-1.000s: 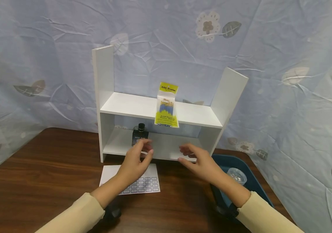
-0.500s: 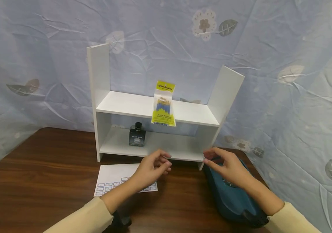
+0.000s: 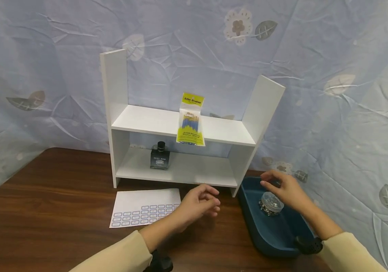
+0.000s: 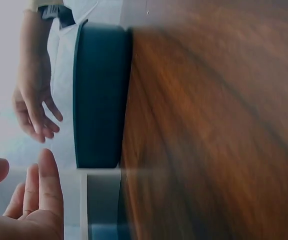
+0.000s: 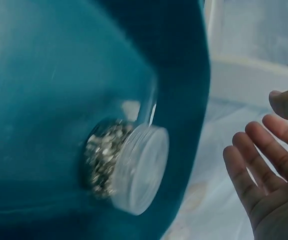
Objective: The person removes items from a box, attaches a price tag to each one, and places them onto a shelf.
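My right hand [image 3: 287,190] hung above the bin [image 3: 268,230], its fingers [image 5: 240,172] relaxed, slightly bent and holding nothing. The jar [image 3: 271,204] of shiny bits stood in the bin at my 2 o'clock, toward the bin's far end; the right wrist view showed a gap between it and me. My left hand [image 3: 198,206] hovered over the table [image 3: 54,200], near 12 o'clock, its fingers loosely bent and empty.

Straight ahead stood the shelf [image 3: 197,170], with the brushes [image 3: 190,122] on its upper board and the bottle [image 3: 159,158] on the lower, toward the 9 o'clock end. The sheet [image 3: 142,202] lay at 11 o'clock.

I judged this the reach for the jar, no grasp made. The next move called for lowering my right hand toward 6 o'clock, fingers spread around the lid, then a level lift, since I couldn't tell how tightly it was closed.
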Motion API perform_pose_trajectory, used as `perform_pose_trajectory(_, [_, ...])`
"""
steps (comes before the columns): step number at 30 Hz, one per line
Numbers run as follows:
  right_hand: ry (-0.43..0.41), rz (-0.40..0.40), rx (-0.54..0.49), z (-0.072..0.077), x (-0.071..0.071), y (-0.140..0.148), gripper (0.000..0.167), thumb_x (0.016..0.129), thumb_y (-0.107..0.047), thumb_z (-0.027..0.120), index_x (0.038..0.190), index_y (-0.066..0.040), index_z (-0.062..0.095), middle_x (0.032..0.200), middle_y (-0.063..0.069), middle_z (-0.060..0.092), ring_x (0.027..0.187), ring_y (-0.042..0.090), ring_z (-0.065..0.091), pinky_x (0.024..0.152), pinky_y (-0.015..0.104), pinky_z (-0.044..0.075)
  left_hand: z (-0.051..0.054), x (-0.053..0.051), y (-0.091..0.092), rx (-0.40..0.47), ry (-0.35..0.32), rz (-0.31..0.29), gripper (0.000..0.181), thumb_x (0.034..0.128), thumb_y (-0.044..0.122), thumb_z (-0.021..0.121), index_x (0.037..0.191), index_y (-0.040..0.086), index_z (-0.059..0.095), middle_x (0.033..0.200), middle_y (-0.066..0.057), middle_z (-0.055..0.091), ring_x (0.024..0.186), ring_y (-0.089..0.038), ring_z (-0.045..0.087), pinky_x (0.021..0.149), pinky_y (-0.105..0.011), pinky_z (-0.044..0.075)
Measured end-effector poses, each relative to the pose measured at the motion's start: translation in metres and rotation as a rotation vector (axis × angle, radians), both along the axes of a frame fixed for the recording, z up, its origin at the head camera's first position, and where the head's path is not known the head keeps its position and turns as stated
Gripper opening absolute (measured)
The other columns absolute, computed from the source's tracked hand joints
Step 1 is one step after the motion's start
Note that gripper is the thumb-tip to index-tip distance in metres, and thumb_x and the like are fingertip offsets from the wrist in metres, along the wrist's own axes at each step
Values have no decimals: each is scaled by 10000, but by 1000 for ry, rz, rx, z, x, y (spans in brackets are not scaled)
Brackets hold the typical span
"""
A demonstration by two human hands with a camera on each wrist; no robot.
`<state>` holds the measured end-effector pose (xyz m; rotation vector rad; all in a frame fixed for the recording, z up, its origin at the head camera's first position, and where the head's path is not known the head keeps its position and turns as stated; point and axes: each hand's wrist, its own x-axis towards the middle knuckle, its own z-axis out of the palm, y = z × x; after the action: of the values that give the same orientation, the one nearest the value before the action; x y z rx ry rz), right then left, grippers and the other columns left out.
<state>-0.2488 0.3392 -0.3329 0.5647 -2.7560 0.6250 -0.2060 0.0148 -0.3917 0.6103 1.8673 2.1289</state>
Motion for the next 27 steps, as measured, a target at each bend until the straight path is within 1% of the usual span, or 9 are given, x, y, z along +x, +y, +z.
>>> perform_pose_trajectory(2, [-28,-28,-5,-3,-3,7,278,1032,-242,678,1232,-50,696,1143,140,755,1095,393,704,921,608,570,-1,2,6,15,-29,-12,294,1023,52,624,1287,-59,560,1087,-243,707,931,-189,748,856,-366,658])
perform_pose_trajectory(6, [-79,-91,-2,-10,-6,16,345,1041,-246,663,1267,15,662,1194,223,727,1120,439,696,942,607,565,-3,7,19,32,-86,-33,296,1013,39,629,1282,-58,553,1081,-213,715,907,-177,748,844,-366,661])
perform_pose_trajectory(11, [-165,-149,31,-16,-8,25,435,1036,-274,667,1287,78,618,1211,297,700,1083,445,697,883,570,587,-6,12,35,50,-151,-57,313,1003,40,658,1285,-46,553,1058,-180,712,896,-191,750,829,-364,663])
perform_pose_trajectory(14, [-229,-150,55,-16,-9,28,501,1036,-303,663,1312,105,569,1227,344,672,1093,471,678,849,556,595,-8,14,45,58,-174,-57,319,998,39,673,1280,-49,553,1029,-148,707,863,-181,743,815,-354,664])
perform_pose_trajectory(17, [-296,-151,68,-15,-9,29,587,1036,-346,655,1361,122,513,1275,380,634,1146,498,649,862,551,598,-10,16,54,55,-190,-48,304,993,30,676,1263,-44,559,1002,-134,705,822,-166,727,799,-344,664])
perform_pose_trajectory(21, [-367,-170,78,-14,-7,29,683,1031,-395,654,1421,127,446,1334,402,587,1193,514,620,889,550,592,-15,19,66,40,-202,-42,290,989,18,677,1249,-38,562,982,-130,706,802,-171,722,786,-357,666])
perform_pose_trajectory(23, [-391,-168,78,-14,-6,29,716,1027,-410,656,1441,125,420,1360,413,565,1214,527,607,896,555,590,-17,20,70,36,-210,-41,285,988,13,675,1244,-36,562,976,-136,705,804,-181,728,786,-372,667])
perform_pose_trajectory(27, [-413,-138,89,-14,-5,28,766,1003,-416,692,1460,123,398,1373,429,554,1227,547,602,901,570,588,-22,21,78,37,-234,-44,278,989,12,675,1239,-31,563,980,-147,702,805,-189,729,789,-382,667])
